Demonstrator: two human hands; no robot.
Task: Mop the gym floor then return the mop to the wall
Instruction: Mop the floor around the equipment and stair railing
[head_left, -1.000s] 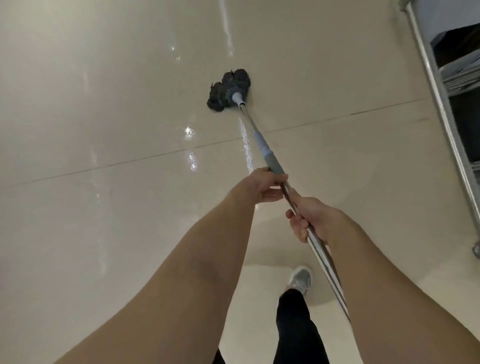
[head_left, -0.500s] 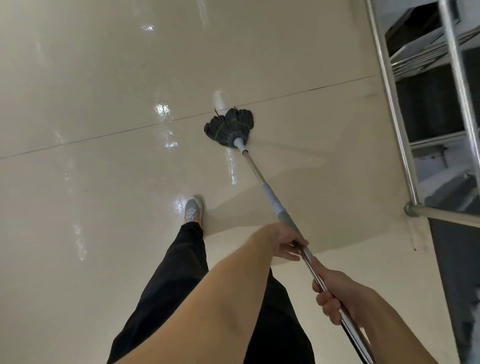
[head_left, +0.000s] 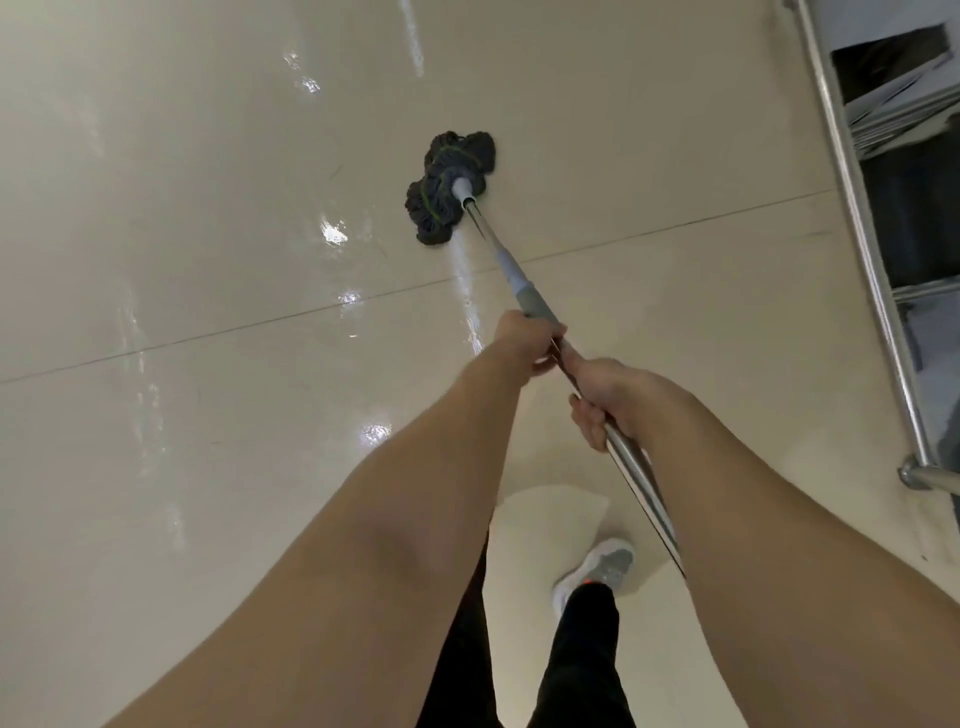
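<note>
A dark grey string mop head (head_left: 450, 187) with green stitching lies flat on the glossy cream tiled floor (head_left: 182, 260), ahead of me. Its metal handle (head_left: 519, 283) runs back toward me and to the right. My left hand (head_left: 527, 340) grips the handle just below its grey collar. My right hand (head_left: 605, 397) grips the bare metal shaft directly behind it, the two hands almost touching.
A metal rail frame (head_left: 857, 223) runs along the right edge, with dark equipment behind it. A tile seam (head_left: 260, 322) crosses the floor below the mop head. My grey shoe (head_left: 597, 571) and black trouser legs stand below my hands. Wet glare patches dot the tiles.
The mop head has been pushed forward, away from me, across the tile seam. My hands have come closer together on the handle, and my right foot now leads instead of my left.
</note>
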